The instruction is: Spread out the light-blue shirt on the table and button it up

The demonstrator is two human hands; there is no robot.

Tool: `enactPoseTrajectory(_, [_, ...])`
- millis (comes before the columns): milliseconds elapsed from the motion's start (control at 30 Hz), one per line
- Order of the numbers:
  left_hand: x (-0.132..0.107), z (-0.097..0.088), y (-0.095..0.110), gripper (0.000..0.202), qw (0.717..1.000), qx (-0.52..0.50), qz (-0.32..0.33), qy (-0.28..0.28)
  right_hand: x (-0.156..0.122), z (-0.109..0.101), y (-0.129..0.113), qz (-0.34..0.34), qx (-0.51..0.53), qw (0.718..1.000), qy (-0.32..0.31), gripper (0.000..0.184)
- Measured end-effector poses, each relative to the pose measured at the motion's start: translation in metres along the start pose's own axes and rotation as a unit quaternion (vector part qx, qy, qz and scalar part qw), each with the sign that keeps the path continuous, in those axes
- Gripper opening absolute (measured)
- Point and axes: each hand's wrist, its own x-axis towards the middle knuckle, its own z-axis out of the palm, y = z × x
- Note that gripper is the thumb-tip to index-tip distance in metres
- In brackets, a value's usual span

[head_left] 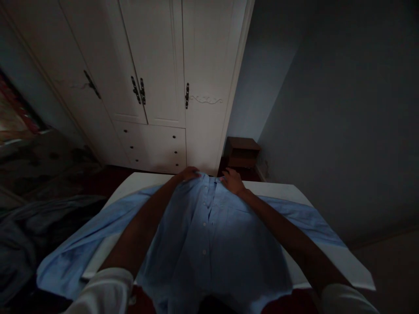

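Observation:
A light blue button-up shirt [225, 235] lies front side up, its collar at the far edge of a white table [288, 189] and its hem hanging over the near edge. Its sleeves stretch out to both sides, the left one drooping past the table's edge. At the left of the collar, my left hand [190, 173] has its fingers closed on the fabric. My right hand [233, 181] grips the right side of the collar, thumb inward and fingers bent. The front placket shows a row of white buttons and gapes slightly near the top.
Behind the table stands a white wardrobe [157, 56] with dark handles and drawers. A small brown cabinet [244, 150] sits in the corner by the grey wall [343, 109]. Dark clothes or bedding [19, 244] are heaped at the left. The room is dim.

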Motion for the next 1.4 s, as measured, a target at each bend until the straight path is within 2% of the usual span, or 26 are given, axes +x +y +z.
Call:
enactPoseTrajectory(67, [0.002, -0.005, 0.001, 0.019, 1.0, 0.014, -0.004, 0.005, -0.003, 0.001, -0.005, -0.039, -0.008, 0.999, -0.029, 0.049])
enactPoseTrajectory(167, [0.003, 0.002, 0.009, 0.013, 0.997, 0.045, -0.029, 0.049, -0.003, 0.011, -0.01, -0.027, -0.001, 0.998, -0.059, 0.05])
enactPoseTrajectory(300, [-0.005, 0.022, 0.022, 0.02, 0.988, 0.086, -0.072, 0.105, 0.0, 0.03, -0.009, -0.006, 0.013, 0.998, -0.053, 0.042])
enactPoseTrajectory(400, [-0.014, 0.029, 0.028, 0.025, 0.983, 0.102, -0.091, 0.125, 0.002, 0.037, -0.003, -0.005, 0.04, 0.999, -0.034, 0.041])
enactPoseTrajectory(600, [-0.032, 0.013, 0.039, 0.039, 0.973, 0.104, -0.11, 0.176, 0.001, 0.036, 0.014, -0.037, 0.108, 0.993, 0.0, 0.046])
enactPoseTrajectory(767, [-0.064, 0.0, 0.05, 0.035, 0.972, 0.091, -0.104, 0.192, -0.026, 0.023, 0.012, -0.084, 0.166, 0.981, 0.05, 0.045])
enactPoseTrajectory(900, [-0.114, 0.001, 0.069, 0.026, 0.981, 0.076, -0.06, 0.167, -0.077, 0.009, 0.0, -0.143, 0.222, 0.96, 0.091, 0.043])
enactPoseTrajectory(1000, [-0.174, 0.008, 0.09, 0.023, 0.983, 0.047, -0.026, 0.176, -0.129, -0.004, -0.009, -0.118, 0.252, 0.957, 0.087, 0.038])
enactPoseTrajectory(1067, [-0.221, 0.017, 0.105, 0.019, 0.984, 0.001, -0.022, 0.178, -0.169, -0.014, -0.015, -0.084, 0.287, 0.952, 0.069, 0.034])
enactPoseTrajectory(1133, [-0.266, 0.028, 0.116, 0.02, 0.985, -0.028, -0.033, 0.168, -0.208, -0.022, -0.019, -0.048, 0.326, 0.944, 0.02, 0.032])
enactPoseTrajectory(1233, [-0.32, 0.047, 0.123, 0.021, 0.989, -0.02, -0.042, 0.143, -0.257, -0.028, -0.025, -0.039, 0.348, 0.936, -0.024, 0.028])
enactPoseTrajectory(1300, [-0.343, 0.058, 0.122, 0.024, 0.991, 0.016, -0.043, 0.129, -0.279, -0.028, -0.029, -0.049, 0.342, 0.938, -0.026, 0.026])
enactPoseTrajectory(1400, [-0.36, 0.07, 0.119, 0.034, 0.99, 0.085, -0.034, 0.106, -0.295, -0.024, -0.035, -0.061, 0.299, 0.952, -0.031, 0.025])
